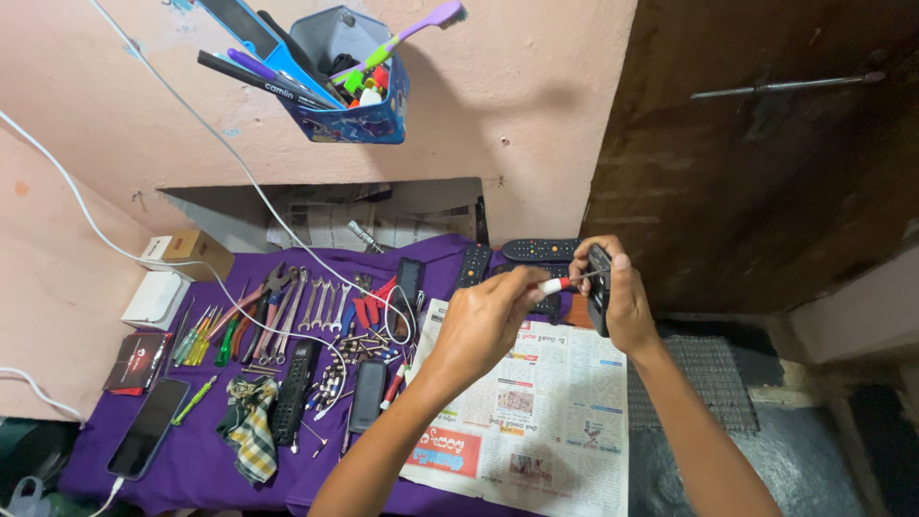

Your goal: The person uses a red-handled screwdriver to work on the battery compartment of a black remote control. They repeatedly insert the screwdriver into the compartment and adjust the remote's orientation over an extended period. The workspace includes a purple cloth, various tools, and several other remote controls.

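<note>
Two hands up over newspaper [565,421] at purple cloth's [201,460] right end. Your right hand [622,297] clamps black remote [599,287] upright, thumb on top edge. Your left hand [483,321] pinches small screwdriver [565,282], red-white handle, tip touching remote's near face. More remotes [536,251] lie just behind. Wrenches [321,304] well left.

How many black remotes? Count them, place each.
4 clearly: one black plastic remote control in the right hand, two at the purple cloth's far edge, a long one left of the newspaper. More may hide behind the left hand.
</note>
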